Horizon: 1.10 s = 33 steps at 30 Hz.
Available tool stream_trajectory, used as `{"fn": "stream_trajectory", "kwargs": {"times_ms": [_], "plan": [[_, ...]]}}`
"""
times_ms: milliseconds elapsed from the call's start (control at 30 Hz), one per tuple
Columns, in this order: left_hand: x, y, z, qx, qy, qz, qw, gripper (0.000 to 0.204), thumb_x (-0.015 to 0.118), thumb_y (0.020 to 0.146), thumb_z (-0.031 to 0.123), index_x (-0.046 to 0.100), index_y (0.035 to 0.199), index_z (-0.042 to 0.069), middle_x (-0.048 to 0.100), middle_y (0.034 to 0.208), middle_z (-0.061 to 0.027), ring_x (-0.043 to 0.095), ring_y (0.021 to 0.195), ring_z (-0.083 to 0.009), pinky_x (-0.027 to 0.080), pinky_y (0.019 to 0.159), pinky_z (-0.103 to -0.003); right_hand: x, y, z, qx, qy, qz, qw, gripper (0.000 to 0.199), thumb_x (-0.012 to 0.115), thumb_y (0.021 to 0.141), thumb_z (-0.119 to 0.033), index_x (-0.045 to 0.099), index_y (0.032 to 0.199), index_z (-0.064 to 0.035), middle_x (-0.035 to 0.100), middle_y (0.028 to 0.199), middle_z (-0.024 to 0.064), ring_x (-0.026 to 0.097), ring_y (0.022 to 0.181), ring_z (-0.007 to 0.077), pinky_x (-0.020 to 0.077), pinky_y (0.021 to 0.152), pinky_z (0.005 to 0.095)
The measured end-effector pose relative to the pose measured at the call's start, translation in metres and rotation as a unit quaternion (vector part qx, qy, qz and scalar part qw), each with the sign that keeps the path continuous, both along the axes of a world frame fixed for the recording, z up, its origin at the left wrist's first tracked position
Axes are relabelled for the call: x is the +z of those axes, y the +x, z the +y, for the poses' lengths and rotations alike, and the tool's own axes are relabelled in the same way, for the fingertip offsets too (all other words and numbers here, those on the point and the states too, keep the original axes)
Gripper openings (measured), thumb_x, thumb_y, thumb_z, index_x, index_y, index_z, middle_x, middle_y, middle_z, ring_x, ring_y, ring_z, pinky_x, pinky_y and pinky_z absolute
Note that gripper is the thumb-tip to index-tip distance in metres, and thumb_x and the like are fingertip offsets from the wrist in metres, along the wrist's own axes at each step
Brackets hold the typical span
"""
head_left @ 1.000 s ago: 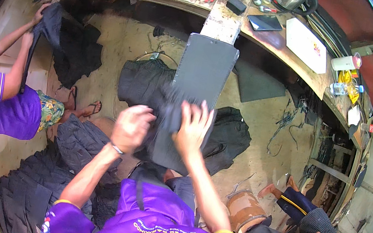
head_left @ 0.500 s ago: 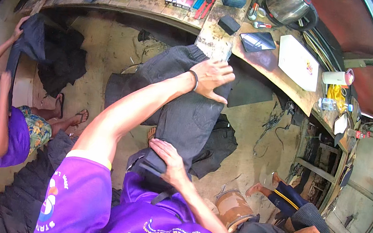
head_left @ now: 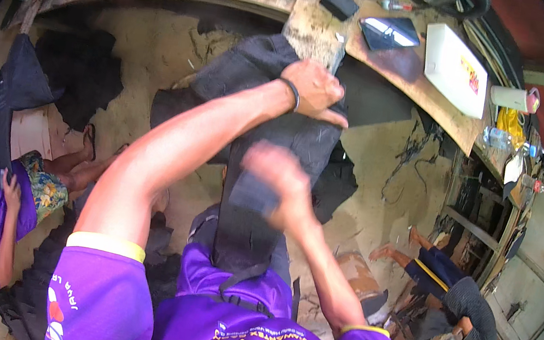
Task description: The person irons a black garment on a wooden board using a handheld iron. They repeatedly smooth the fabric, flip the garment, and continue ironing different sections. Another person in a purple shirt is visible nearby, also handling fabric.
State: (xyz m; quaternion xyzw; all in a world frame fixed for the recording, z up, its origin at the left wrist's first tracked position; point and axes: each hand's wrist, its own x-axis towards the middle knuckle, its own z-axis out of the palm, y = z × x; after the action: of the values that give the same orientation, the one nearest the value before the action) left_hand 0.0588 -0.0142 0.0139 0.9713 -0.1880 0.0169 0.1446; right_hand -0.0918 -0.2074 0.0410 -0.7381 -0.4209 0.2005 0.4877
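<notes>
A pair of black jeans [head_left: 315, 141] is stretched over a narrow support running from the bench toward my body. My left hand [head_left: 310, 90], with a dark band at the wrist, presses down near the far end. Its fingers are curled over the cloth and its thumb points right. My right hand [head_left: 284, 180], smeared by motion, is over the middle of the leg. It is closed on a dark blue-grey rectangular block [head_left: 251, 191], which is blurred too. Whether the block touches the cloth I cannot tell.
On the wooden bench [head_left: 400, 66] lie a dark block [head_left: 339, 5], a tablet [head_left: 389, 33], a white box [head_left: 454, 69] and a bottle [head_left: 505, 141]. At left a person in purple holds a black garment [head_left: 18, 79]. Another person [head_left: 473, 306] bends at right. Dark cloth [head_left: 79, 74] lies on the floor.
My right hand has moved away from me along the leg, carrying the block. My left hand stays near the far end, its fingers now more curled. The person at left has lowered an arm.
</notes>
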Motion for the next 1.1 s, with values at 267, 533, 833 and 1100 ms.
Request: {"fn": "stream_trajectory", "kwargs": {"times_ms": [267, 533, 833, 1100], "plan": [[-0.004, -0.002, -0.003, 0.030, 0.038, -0.002, 0.999, 0.083, 0.051, 0.089, 0.088, 0.077, 0.088, 0.009, 0.078, 0.089, -0.0128, 0.077, 0.087, -0.0328, 0.062, 0.076, -0.044, 0.020, -0.031, -0.028, 0.163, -0.044, 0.232, 0.958, 0.073, 0.073, 0.056, -0.002, 0.073, 0.130, -0.0038, 0.071, 0.138, 0.0171, 0.062, 0.138, 0.0335, 0.0435, 0.119, 0.0490], [0.047, -0.016, 0.025, 0.050, 0.058, 0.028, 0.997, 0.083, 0.053, 0.087, 0.089, 0.073, 0.082, 0.009, 0.077, 0.088, -0.0119, 0.078, 0.086, -0.0318, 0.061, 0.076, -0.044, -0.009, -0.128, -0.075, 0.110, -0.035, 0.120, 0.986, 0.070, 0.082, 0.067, -0.007, 0.070, 0.135, -0.0042, 0.068, 0.143, 0.0151, 0.059, 0.141, 0.0328, 0.0418, 0.121, 0.0498], [-0.004, -0.046, 0.012, 0.132, -0.033, -0.073, 0.988, 0.104, 0.057, 0.087, 0.087, 0.033, 0.168, 0.028, 0.024, 0.175, -0.0182, 0.018, 0.164, -0.0373, 0.005, 0.130, -0.068, 0.009, -0.021, -0.040, 0.185, -0.058, 0.091, 0.977, 0.083, 0.076, 0.062, 0.006, 0.064, 0.144, -0.0045, 0.061, 0.152, 0.0184, 0.054, 0.144, 0.0372, 0.0420, 0.123, 0.0449], [-0.012, -0.020, 0.022, 0.141, -0.011, 0.015, 0.990, 0.105, 0.057, 0.084, 0.089, 0.035, 0.168, 0.030, 0.021, 0.176, -0.0194, 0.013, 0.165, -0.0393, 0.006, 0.131, -0.067, 0.018, 0.018, -0.019, 0.160, -0.061, 0.166, 0.971, 0.068, 0.078, 0.068, -0.005, 0.071, 0.135, -0.0053, 0.071, 0.138, 0.0154, 0.060, 0.140, 0.0316, 0.0419, 0.122, 0.0475]]}}
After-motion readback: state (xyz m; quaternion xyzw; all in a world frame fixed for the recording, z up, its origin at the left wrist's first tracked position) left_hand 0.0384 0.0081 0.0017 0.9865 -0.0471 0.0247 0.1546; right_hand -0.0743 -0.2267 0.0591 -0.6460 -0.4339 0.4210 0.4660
